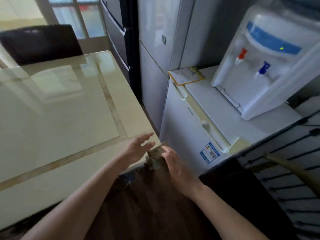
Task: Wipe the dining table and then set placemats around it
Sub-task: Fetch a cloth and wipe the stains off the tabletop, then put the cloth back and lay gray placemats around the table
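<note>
Head view, lower centre of the frame: the right hand (174, 163) grips a crumpled grey-brown cloth (153, 160) against the corner edge of the glossy cream table (60, 118), seemingly to wipe it, while the left hand (138, 148) is just beside it over the tabletop, fingers spread and empty.

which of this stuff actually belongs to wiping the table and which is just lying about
Part of the job:
- dining table
- cloth, at the table's near corner
- right hand, holding the cloth
- left hand, open over the corner

Just lying about:
- water dispenser
- small fridge
- leaflet on the fridge top
- dark chair

No placemats in view.
</note>
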Available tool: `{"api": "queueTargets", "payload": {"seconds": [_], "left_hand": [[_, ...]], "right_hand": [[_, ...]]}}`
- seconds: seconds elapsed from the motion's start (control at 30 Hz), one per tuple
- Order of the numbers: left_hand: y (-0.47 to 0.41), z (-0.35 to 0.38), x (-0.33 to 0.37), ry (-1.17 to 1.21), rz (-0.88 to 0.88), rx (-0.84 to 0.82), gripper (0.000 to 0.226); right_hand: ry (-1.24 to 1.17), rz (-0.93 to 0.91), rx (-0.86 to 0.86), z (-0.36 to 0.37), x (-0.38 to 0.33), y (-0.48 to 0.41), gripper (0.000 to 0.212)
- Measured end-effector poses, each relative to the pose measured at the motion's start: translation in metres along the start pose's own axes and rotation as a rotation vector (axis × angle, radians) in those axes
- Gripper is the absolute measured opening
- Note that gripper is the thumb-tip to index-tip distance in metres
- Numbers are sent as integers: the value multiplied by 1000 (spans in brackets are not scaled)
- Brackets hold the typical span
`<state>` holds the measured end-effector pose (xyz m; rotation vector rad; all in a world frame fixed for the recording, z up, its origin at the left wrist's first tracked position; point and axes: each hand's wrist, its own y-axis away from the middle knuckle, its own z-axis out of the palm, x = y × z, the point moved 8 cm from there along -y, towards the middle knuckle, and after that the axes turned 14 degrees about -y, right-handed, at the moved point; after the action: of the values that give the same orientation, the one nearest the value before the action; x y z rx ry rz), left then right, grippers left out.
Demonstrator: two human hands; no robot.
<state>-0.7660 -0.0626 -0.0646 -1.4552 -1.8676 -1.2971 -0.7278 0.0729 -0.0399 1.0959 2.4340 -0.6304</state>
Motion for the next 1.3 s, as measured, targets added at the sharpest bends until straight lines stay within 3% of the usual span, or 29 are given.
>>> {"api": "queueTargets", "payload": {"seconds": [0.07,0.17,0.33,0.47,0.7,0.87,1.0,1.2,1.3], "left_hand": [[20,36,21,183,-20,-176,39],[51,81,43,152,-13,-360,35],[99,134,80,208,110,-393,41],[154,183,102,148,262,-479,42],[246,276,109,65,339,-631,41],[305,341,112,58,313,-729,38],[351,396,115,34,304,-792,36],[402,487,99,-50,235,-843,40],[410,536,94,-76,188,-810,39]], "right_hand": [[-58,-22,6,-23,-13,27,27],[-77,80,55,-55,-15,70,23],[-99,521,277,-98,-6,168,33],[-316,852,446,-101,-26,264,47],[-1181,1149,1177,-101,-71,416,65],[-1564,984,1632,-108,-93,496,49],[-1502,966,1827,-124,-100,563,49],[-1200,1204,1807,-131,-85,679,57],[-1053,1328,1724,-142,-52,735,50]]}}
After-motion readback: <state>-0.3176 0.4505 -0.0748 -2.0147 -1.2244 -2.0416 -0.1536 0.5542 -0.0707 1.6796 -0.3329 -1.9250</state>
